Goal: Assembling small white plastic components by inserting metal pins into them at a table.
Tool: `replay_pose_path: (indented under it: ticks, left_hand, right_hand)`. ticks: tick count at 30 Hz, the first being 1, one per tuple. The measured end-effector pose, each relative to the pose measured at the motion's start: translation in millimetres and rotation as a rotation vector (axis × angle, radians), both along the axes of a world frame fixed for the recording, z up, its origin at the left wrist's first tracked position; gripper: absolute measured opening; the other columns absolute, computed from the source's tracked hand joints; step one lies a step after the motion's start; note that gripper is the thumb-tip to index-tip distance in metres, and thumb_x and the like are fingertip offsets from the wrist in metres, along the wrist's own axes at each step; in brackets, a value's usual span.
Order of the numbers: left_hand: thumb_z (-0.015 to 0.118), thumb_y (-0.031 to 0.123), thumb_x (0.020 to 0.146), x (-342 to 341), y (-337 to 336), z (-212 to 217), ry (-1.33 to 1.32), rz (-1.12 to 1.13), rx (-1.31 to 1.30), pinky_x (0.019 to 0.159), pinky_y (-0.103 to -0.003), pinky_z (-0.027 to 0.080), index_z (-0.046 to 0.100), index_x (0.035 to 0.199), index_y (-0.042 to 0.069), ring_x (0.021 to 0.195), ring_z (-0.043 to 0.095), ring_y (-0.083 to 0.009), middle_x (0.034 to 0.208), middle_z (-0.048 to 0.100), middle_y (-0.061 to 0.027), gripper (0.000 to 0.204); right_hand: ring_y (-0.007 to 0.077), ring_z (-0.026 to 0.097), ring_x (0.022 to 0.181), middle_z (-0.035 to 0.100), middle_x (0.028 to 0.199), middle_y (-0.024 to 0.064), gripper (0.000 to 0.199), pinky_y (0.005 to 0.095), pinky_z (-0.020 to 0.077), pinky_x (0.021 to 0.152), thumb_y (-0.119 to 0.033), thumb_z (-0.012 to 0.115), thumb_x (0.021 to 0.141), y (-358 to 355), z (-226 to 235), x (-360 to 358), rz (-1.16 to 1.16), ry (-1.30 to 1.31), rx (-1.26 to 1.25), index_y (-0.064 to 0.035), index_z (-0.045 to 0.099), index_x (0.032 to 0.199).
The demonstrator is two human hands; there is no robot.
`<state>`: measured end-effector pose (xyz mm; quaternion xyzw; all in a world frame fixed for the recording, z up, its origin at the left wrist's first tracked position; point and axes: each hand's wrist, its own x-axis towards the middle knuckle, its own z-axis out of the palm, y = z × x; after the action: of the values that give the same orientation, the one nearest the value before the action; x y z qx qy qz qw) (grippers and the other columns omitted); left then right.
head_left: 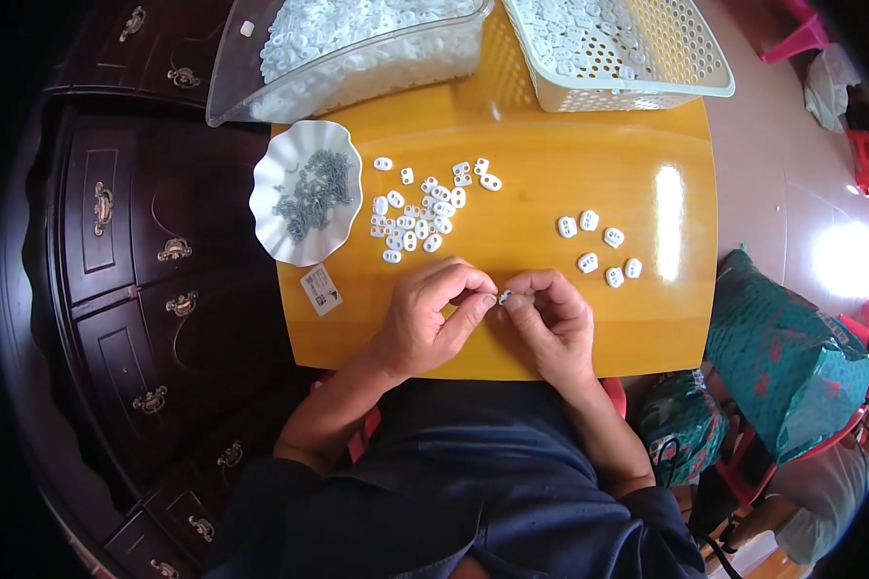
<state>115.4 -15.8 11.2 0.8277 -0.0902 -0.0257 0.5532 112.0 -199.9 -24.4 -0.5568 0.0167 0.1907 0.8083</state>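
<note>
My right hand (558,328) pinches a small white plastic piece (504,298) between thumb and fingers, just above the table's near part. Close beside it, my left hand (433,317) has thumb and forefinger pressed together at that piece; whatever they hold is too small to make out. Beyond my left hand lies a loose cluster of white oval and two-holed plastic pieces (442,208). Off to the right sit several white pieces (588,261) with dark marks in their holes, spaced apart. A white scalloped dish (265,214) at the left holds a heap of small grey metal screws (316,198).
A clear bin (357,106) and a cream perforated basket (637,94), both with white pieces, stand at the table's far edge. A printed card (321,289) lies by the dish. Dark drawers (126,241) flank the left; teal bags (792,357) sit right.
</note>
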Motion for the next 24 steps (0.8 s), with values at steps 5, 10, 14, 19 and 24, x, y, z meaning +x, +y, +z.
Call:
replay_pose_path:
  ticks: [5,10,14,19,24]
  left_hand:
    - [0.068,-0.001,0.091,0.2,0.9,-1.8,-0.003,0.023,-0.005,0.063,-0.028,0.049,0.065,0.091,-0.002,0.07,0.061,-0.0173,0.082,0.064,-0.009,0.003]
    - [0.068,-0.003,0.09,1.6,1.9,-2.8,-0.006,0.005,-0.006,0.062,-0.028,0.049,0.065,0.091,-0.002,0.07,0.062,-0.0174,0.082,0.064,-0.0093,0.003]
    - [0.069,-0.004,0.089,5.7,0.3,-1.5,-0.03,-0.022,0.012,0.061,-0.028,0.05,0.065,0.091,-0.001,0.07,0.063,-0.0184,0.081,0.065,-0.0099,0.005]
    - [0.069,-0.005,0.088,4.1,2.7,-1.0,-0.03,-0.043,0.048,0.062,-0.028,0.05,0.065,0.091,-0.001,0.069,0.064,-0.0188,0.08,0.066,-0.0097,0.006]
    - [0.069,-0.005,0.088,1.8,-0.1,0.0,0.028,-0.024,0.003,0.063,-0.027,0.051,0.065,0.091,-0.001,0.069,0.064,-0.0168,0.081,0.066,-0.009,0.006]
  right_hand:
    - [0.0054,0.061,0.079,0.065,0.086,0.0011,0.009,0.0209,0.0494,0.072,0.003,0.062,0.098,0.1,-2.0,0.7,0.01,-0.007,-0.009,0.0029,0.062,0.107]
    - [0.0053,0.061,0.078,0.066,0.085,0.0013,0.009,0.0206,0.0493,0.071,0.003,0.061,0.098,3.1,-0.5,1.5,0.01,-0.014,-0.006,0.003,0.062,0.106]
    - [0.0054,0.061,0.077,0.067,0.084,0.0016,0.006,0.0207,0.0496,0.07,0.003,0.062,0.098,1.3,-1.7,2.7,-0.001,-0.05,-0.046,0.0029,0.063,0.103]
    - [0.0056,0.062,0.076,0.068,0.083,0.0018,0.004,0.0209,0.0501,0.068,0.004,0.063,0.096,1.6,-2.7,0.8,0.025,-0.078,-0.107,0.0022,0.064,0.1]
    - [0.0058,0.063,0.076,0.068,0.082,0.0021,0.006,0.0211,0.0505,0.068,0.005,0.063,0.095,5.0,-4.6,-1.9,-0.014,-0.07,-0.074,0.002,0.065,0.1]
